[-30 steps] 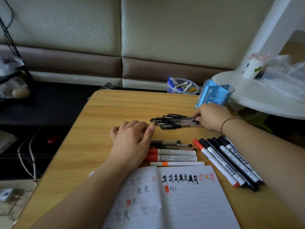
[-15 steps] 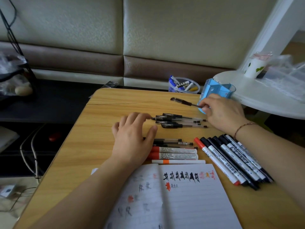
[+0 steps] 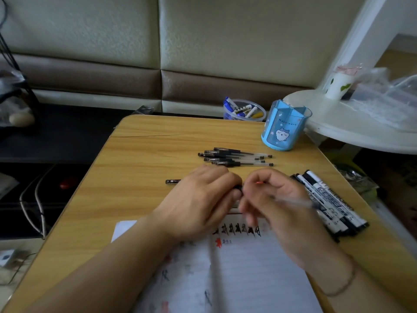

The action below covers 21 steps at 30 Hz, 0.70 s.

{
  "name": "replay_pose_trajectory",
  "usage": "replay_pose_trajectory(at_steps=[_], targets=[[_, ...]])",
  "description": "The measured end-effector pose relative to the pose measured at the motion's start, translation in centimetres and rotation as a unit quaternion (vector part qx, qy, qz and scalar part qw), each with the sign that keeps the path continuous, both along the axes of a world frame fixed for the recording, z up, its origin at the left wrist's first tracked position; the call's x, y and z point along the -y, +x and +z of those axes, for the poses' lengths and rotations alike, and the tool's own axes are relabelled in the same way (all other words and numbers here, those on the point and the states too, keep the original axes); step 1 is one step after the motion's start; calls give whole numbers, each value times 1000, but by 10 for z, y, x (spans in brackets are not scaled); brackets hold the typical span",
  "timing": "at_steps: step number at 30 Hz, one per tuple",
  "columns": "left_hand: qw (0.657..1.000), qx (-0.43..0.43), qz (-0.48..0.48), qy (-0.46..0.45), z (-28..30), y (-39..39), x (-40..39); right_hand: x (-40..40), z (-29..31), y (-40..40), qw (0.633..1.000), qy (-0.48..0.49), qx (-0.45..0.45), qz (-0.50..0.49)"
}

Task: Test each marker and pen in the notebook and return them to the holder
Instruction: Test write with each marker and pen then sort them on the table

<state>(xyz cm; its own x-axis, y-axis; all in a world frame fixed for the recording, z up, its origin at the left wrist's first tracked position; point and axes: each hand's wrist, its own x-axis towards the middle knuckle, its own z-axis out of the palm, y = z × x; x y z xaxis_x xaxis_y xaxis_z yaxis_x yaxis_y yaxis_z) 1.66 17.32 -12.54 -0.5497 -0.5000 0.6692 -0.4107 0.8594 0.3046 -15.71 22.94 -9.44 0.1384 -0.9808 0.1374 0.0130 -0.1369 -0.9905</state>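
My right hand [image 3: 277,213] grips a clear gel pen [image 3: 300,203], blurred, whose barrel points right over the markers. My left hand [image 3: 200,199] meets it just above the open notebook [image 3: 248,279], its fingertips pinching the pen's black cap end [image 3: 238,188]. A pile of black gel pens [image 3: 234,157] lies mid-table. A black pen end [image 3: 172,181] sticks out from under my left hand; the pens beneath are hidden. Several black-capped markers [image 3: 331,204] lie to the right. The blue holder [image 3: 286,127] stands at the table's far right.
A clear tub of markers [image 3: 244,110] sits just behind the wooden table [image 3: 140,168]. A white round table [image 3: 361,134] with a paper cup [image 3: 339,83] and plastic bags overhangs the right side. Cables hang off to the left.
My right hand lifted a gel pen from near the holder and carried it down to the middle. My left hand shifted right to meet it at the pen's cap end.
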Motion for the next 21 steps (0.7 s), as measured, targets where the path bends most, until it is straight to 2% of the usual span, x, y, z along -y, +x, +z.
replay_pose_trajectory(at_steps=[4, 8, 14, 18, 21], targets=[[997, 33, -67, 13, 1, 1, -2, 0, -15, 2, 1000, -2, 1, 18], [997, 33, -67, 7, 1, 3, -2, 0, -17, -4, 997, -8, 8, 82], [995, 4, -95, 32, 3, 7, 2, 0, -16, -9, 994, -25, 15, 101], [993, -44, -82, 71, -5, 8, 3, -5, -15, -10, 998, -32, 13, 59], [984, -122, -57, 114, -11, 13, 6, -9, -16, -11, 1000, -13, -17, 9]])
